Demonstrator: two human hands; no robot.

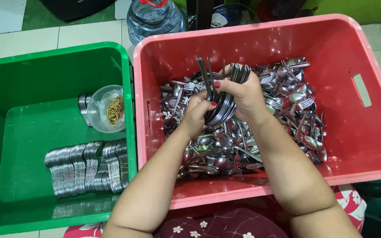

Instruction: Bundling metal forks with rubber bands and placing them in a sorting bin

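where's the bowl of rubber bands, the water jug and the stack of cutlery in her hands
bowl (98, 105), head view, on its clear left wall
water jug (155, 20), head view, on its blue shoulder
stack (223, 108), head view, on the nested handles between the hands

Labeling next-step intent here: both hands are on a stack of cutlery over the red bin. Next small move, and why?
Probably square up the stack of cutlery: the right hand clamps it while the left hand pinches a few handles that stick up out of line. Bundles already lying in the green bin are neatly aligned, with rubber bands in a bowl beside them.
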